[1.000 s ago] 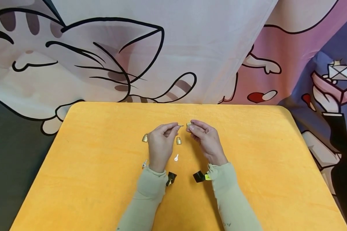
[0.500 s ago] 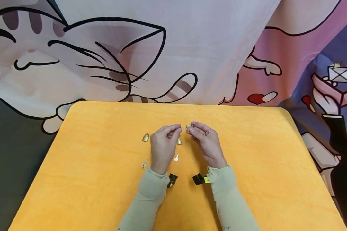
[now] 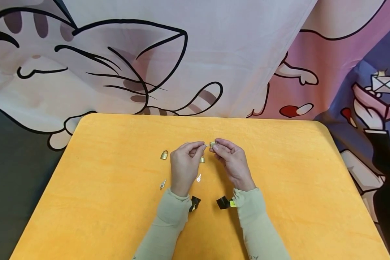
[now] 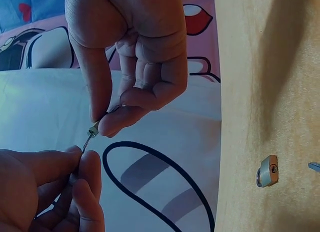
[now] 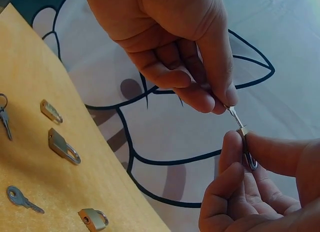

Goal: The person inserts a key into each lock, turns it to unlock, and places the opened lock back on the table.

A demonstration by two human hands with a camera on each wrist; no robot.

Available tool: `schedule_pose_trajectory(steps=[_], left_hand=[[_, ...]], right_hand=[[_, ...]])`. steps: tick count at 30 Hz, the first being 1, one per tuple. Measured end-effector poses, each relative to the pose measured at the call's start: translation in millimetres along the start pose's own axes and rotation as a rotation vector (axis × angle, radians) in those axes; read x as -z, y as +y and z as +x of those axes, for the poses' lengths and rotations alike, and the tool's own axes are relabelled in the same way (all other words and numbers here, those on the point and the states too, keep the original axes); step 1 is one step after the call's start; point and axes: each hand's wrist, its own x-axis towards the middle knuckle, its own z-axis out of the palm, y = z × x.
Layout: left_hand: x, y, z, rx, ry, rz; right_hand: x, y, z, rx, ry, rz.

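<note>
Between thumb and forefinger, my left hand [image 3: 184, 164] pinches a small silver key [image 5: 235, 116], its bow mostly covered by the fingertips. The right hand [image 3: 231, 160] holds a small brass padlock [image 3: 212, 144] between thumb and fingers, shackle pointing away from the key. Both hands are raised above the table. In the left wrist view the key's tip meets the keyhole end of the padlock [image 4: 93, 130]; how deep it sits I cannot tell. Below the hands lie a second padlock [image 3: 202, 159] and a loose key [image 3: 199, 177].
The yellow table [image 3: 295, 173] carries another padlock [image 3: 164, 155] and another key [image 3: 163, 184] left of the hands. Three padlocks show on it in the right wrist view, one of them lowest [image 5: 93, 219]. A cartoon-printed cloth [image 3: 240, 54] hangs behind the table.
My left hand has moved right, bringing the key from a gap beside the padlock up to its end. The right hand has stayed almost in place, still holding the padlock.
</note>
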Motion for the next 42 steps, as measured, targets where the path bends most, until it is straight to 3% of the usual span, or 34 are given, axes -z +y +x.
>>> schedule_pose_trajectory(steps=[21,42], left_hand=[[-4.2,-0.7,-4.4,0.046,0.005,-0.039],[-6.4,-7.4,-5.3,0.044,0.002,-0.031]], right_hand=[[1.5,4.4,-1.1,0.046,-0.007,-0.004],[-0.2,6.3,0.1,0.07,0.005,0.004]])
